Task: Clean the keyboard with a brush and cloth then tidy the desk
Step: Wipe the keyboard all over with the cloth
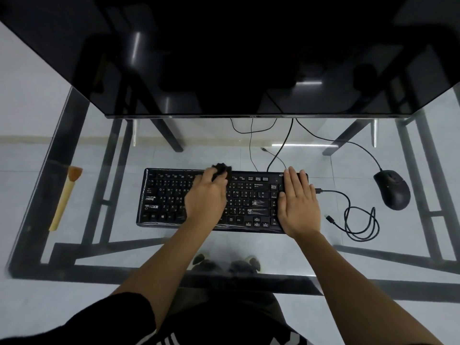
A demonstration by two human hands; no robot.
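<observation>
At centre frame, the black full-size computer keyboard [249, 195] lies flat on the clear glass desk [119, 155], parallel to its near edge. The left hand [205, 197] grips a small bunched dark cloth [221, 168], fingers curled round it. It presses the cloth on the function-key row at the keyboard's upper edge, left of middle. The right hand [298, 207] is open, fingers straight and together, palm down on the number-pad end, bracing the keyboard.

Step in hand, as judged: wiping with the cloth.

1. Hold the right palm firm so the keyboard does not slide on the glass.
2. Draw the cloth along one key row at a time, top row to bottom, with light pressure. Heavy pressure risks snagging the wrinkled glossy film that appears to cover the keys.
3. Shift the bracing hand aside to wipe the number pad beneath it.

The tan-handled brush with brown bristles [65, 195] lies well apart at left frame. The black mouse [393, 192] and the loose coiled black cable [358, 220] at right frame await tidying.
</observation>
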